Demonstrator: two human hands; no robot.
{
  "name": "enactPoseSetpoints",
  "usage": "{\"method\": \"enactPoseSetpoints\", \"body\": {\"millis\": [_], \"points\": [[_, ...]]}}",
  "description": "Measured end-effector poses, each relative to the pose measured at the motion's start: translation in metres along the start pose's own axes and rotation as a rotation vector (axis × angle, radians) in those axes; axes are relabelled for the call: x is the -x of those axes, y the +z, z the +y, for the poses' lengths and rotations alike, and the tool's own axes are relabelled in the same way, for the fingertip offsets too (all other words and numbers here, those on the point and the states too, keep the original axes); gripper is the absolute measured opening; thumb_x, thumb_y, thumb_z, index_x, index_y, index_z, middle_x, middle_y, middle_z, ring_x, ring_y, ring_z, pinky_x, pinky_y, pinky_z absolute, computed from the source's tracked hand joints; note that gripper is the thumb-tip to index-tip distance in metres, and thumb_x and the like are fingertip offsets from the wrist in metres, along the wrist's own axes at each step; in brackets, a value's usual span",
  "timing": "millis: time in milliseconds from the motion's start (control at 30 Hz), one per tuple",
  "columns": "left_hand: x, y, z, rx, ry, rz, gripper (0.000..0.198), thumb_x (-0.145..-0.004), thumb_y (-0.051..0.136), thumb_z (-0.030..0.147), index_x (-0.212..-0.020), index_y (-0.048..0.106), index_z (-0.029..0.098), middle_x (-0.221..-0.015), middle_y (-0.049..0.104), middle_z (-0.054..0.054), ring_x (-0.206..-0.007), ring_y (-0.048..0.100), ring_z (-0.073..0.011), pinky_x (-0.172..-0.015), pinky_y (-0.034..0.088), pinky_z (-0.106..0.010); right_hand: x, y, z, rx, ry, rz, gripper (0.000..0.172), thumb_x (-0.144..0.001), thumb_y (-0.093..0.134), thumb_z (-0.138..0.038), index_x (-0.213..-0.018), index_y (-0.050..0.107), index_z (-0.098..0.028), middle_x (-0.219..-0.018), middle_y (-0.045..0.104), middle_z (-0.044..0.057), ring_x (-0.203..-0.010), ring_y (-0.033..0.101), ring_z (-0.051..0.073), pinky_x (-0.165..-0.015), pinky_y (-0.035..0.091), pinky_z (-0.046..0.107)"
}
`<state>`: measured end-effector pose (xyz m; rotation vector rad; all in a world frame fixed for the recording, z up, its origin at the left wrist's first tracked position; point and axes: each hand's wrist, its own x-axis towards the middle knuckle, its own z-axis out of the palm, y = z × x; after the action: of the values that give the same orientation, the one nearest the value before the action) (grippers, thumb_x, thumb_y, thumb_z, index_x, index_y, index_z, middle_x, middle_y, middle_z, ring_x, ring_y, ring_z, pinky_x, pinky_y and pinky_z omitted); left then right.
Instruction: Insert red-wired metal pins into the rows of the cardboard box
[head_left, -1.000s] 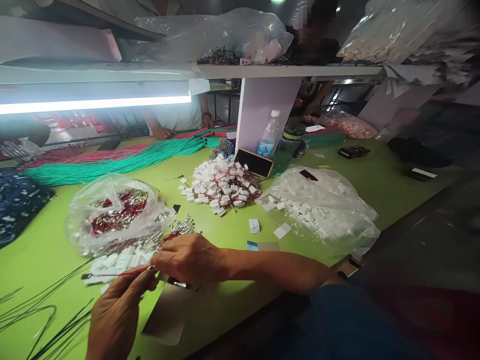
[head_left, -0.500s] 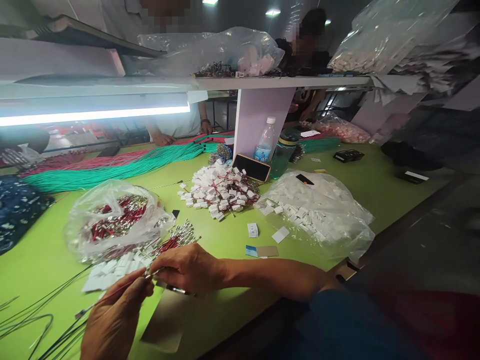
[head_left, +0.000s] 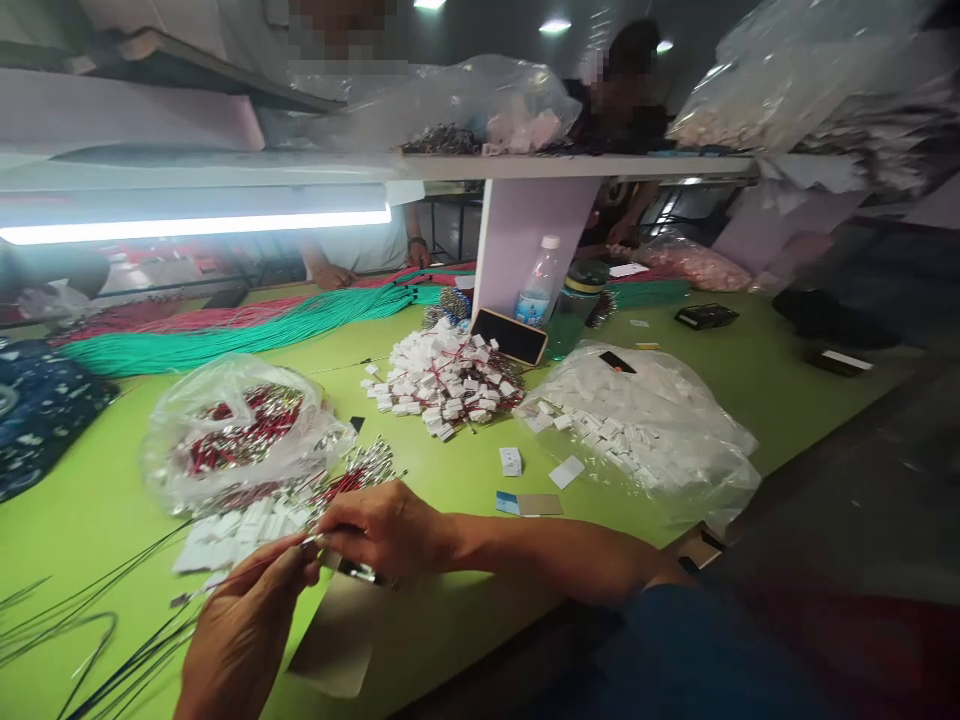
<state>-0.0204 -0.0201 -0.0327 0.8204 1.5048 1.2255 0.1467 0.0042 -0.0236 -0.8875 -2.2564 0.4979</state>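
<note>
My left hand (head_left: 244,640) pinches a thin red wire (head_left: 247,567) near its metal terminal (head_left: 309,541). Just above it, my right hand (head_left: 382,530) reaches across, its fingertips at the same terminal, and a small dark tool (head_left: 358,572) pokes out beneath its palm. Behind my hands lie white plastic connectors (head_left: 240,530) and a tuft of red wires with metal ends (head_left: 360,475). A clear bag of red wires (head_left: 240,435) sits to the left, and a heap of white connectors with red wires (head_left: 442,385) lies farther ahead.
On the green table (head_left: 450,640) lie long dark wires (head_left: 127,640), a bag of white connectors (head_left: 637,420) and a teal wire bundle (head_left: 240,325). A shelf (head_left: 570,167) crosses the view. Beyond it, a co-worker's hand (head_left: 334,275) rests on the wires.
My hands have drawn slightly closer together at the terminal, and the free end of the red wire has swung up a little. The whole view has shifted slightly.
</note>
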Motion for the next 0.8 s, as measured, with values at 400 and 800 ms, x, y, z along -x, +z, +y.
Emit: {"method": "enactPoseSetpoints", "body": {"millis": [400,800], "points": [[0.01,0.007,-0.001,0.498,-0.207,-0.319,0.029,-0.046,0.085,0.026,-0.065,0.069,0.012,-0.056,0.063,-0.001,-0.051,0.055,-0.0073,-0.051,0.044,-0.019,0.011,0.003,0.0,0.099,-0.246,0.205,0.022,-0.093,0.043,-0.019,-0.081,0.061,-0.016,-0.069,0.068,0.004,-0.064,0.061,0.012,-0.065,0.047,0.022],[0.011,0.006,-0.009,0.422,-0.034,-0.29,0.022,-0.055,0.081,0.028,-0.067,0.071,0.013,-0.053,0.065,-0.001,-0.048,0.056,-0.0096,-0.052,0.046,-0.023,0.01,0.001,-0.006,0.022,-0.239,0.22,0.013,-0.09,0.05,-0.014,-0.081,0.059,-0.016,-0.067,0.068,0.001,-0.057,0.062,0.01,-0.056,0.046,0.019]]}}
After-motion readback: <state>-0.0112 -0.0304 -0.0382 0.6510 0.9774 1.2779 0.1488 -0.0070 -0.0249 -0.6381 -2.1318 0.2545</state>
